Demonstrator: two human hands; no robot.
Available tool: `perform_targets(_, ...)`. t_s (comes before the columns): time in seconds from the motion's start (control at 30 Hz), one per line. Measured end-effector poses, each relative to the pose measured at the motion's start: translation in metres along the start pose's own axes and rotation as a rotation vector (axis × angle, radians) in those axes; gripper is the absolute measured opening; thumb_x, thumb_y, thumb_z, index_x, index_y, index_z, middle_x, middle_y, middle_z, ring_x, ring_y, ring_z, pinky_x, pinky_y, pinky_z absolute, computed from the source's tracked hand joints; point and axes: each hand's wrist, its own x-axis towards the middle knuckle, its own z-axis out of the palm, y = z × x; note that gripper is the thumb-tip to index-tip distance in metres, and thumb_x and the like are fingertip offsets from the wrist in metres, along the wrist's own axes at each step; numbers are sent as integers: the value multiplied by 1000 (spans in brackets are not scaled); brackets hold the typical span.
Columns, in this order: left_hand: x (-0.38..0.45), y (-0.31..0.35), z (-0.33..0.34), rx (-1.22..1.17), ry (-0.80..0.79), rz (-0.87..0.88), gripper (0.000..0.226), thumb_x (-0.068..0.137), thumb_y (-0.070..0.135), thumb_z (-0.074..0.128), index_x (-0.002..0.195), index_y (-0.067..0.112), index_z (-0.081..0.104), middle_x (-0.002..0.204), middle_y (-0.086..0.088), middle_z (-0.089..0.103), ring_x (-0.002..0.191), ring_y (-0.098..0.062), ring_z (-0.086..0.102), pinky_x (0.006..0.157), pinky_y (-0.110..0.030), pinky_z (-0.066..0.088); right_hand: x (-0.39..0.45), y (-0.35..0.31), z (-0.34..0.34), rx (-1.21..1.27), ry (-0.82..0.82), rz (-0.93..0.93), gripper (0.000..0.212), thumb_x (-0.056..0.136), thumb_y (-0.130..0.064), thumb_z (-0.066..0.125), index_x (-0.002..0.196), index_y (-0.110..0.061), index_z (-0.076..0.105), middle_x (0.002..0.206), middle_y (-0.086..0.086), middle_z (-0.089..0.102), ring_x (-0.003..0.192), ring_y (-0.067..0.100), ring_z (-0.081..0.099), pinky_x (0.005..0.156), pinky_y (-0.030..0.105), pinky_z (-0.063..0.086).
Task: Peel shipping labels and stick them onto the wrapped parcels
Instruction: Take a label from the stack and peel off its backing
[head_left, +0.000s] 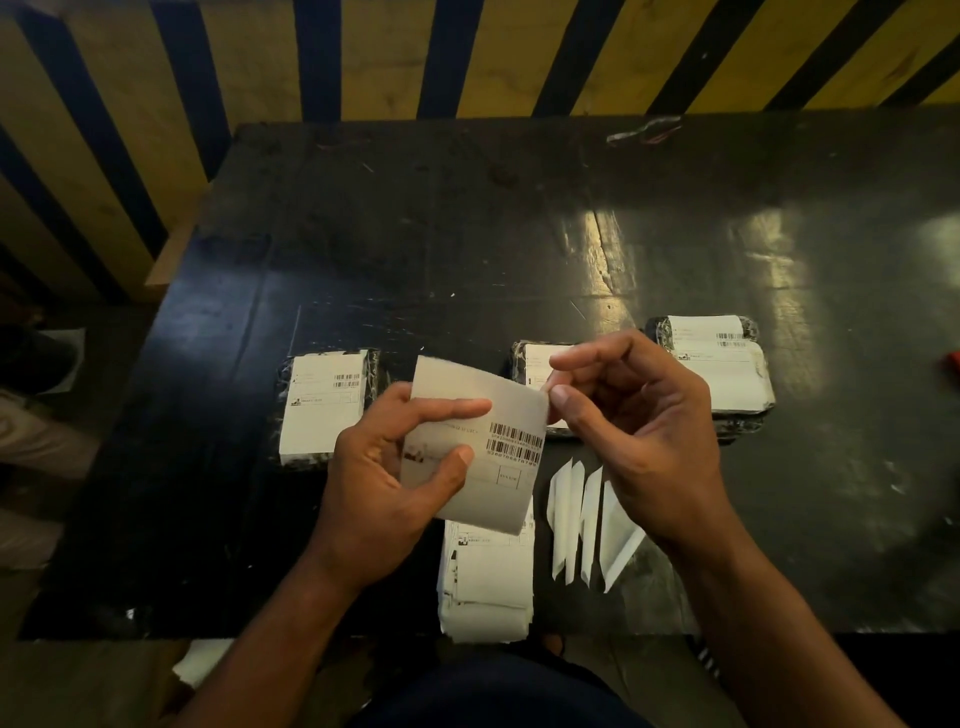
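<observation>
two hands over a black desk (467, 249). left hand (395, 483) curled round one shipping label (498, 431), thumb on the printed face near the lower left, index finger laid across the upper part, remaining fingers behind the sheet. label held above the desk, slightly bowed, two barcodes showing on its right half. right hand (639, 436) at the label's right edge, thumb and index finger tip close together at the upper right corner; cannot tell whether pinching the corner or only touching it. other fingers loosely bent.

three wrapped parcels on the desk, each in dark wrap with a white label already on top: left parcel (324, 408) well to the left of the held label, middle parcel (532, 364) partly hidden behind the right hand's fingers, right parcel (719, 364) just beside it, farther right.

one stack of labels (485, 582) at the near edge of the desk, directly below the held label, printed sides up, sheets unevenly aligned.

four narrow white backing strips (569, 519) lying side by side to the right of the stack, partly under the right wrist.

one small red object (951, 361) at the far right edge, cut off by the frame. one tangle of thin wire (647, 130) near the far edge of the desk. yellow wall with dark stripes (363, 57) behind.
</observation>
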Motion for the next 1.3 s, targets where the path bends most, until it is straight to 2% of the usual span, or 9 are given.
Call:
perform_targets(0.1, 2, 3, 6, 260, 165, 110, 35, 80, 42, 73, 114, 33, 70, 140, 2, 46, 135, -9, 46, 102, -11, 46, -1, 0, 4, 28, 33, 14, 12, 94, -8, 72, 104, -7, 65, 95, 10, 73, 91, 33, 72, 81, 58, 61)
perform_targets(0.17, 3, 8, 11, 331, 220, 184, 35, 82, 41, 73, 113, 27, 71, 135, -1, 50, 131, -9, 48, 102, -10, 44, -2, 0, 7, 42, 67, 16, 14, 92, -11, 74, 103, -10, 66, 94, 10, 74, 90, 32, 73, 83, 56, 61)
perform_targets(0.27, 6, 16, 23, 227, 130, 186, 35, 86, 37, 75, 115, 19, 70, 120, 1, 64, 114, -17, 65, 92, -21, 55, -4, -1, 12, 36, 75, 12, 16, 91, -4, 73, 104, -8, 65, 92, 8, 74, 87, 28, 74, 83, 48, 63)
perform_targets(0.33, 8, 20, 29, 114, 92, 146, 34, 87, 31, 78, 117, 19, 68, 113, 4, 70, 106, -19, 71, 87, -27, 60, -5, 0, 15, 45, 68, 14, 17, 91, -3, 73, 105, -7, 65, 92, 9, 74, 88, 30, 74, 83, 49, 63)
perform_targets(0.4, 8, 22, 31, 26, 90, 121, 32, 86, 28, 78, 116, 19, 68, 109, 6, 73, 103, -18, 73, 86, -27, 61, -6, 1, 16, 74, 63, 28, 18, 91, -7, 75, 106, -7, 65, 94, 14, 73, 89, 35, 73, 81, 52, 62)
perform_targets(0.53, 9, 22, 30, -56, 85, 91, 29, 86, 23, 76, 113, 15, 70, 104, 8, 76, 100, -17, 75, 83, -26, 62, -7, -1, 18, 103, 73, 42, 22, 87, -8, 75, 105, -3, 64, 93, 14, 73, 88, 31, 73, 82, 41, 62)
perform_targets(0.77, 8, 20, 32, -88, 111, 37, 25, 88, 26, 71, 110, 15, 71, 102, 8, 77, 97, -13, 76, 79, -22, 61, -8, 0, 20, 119, 78, 43, 21, 87, -7, 77, 102, -2, 64, 92, 12, 74, 86, 29, 73, 82, 38, 62)
perform_targets(1.03, 9, 16, 33, -41, 125, 49, 27, 89, 25, 73, 113, 12, 72, 104, 4, 77, 96, -17, 77, 77, -32, 65, -9, -2, 25, 44, 95, 26, 18, 87, -4, 72, 103, -8, 66, 89, 8, 73, 85, 23, 72, 79, 32, 61)
perform_targets(1.3, 9, 14, 34, 7, 117, 55, 30, 89, 31, 73, 114, 14, 72, 105, 7, 77, 96, -14, 76, 77, -32, 65, -10, 0, 24, 23, 97, 42, 20, 88, 0, 76, 103, -8, 66, 88, 6, 72, 84, 25, 72, 78, 38, 62)
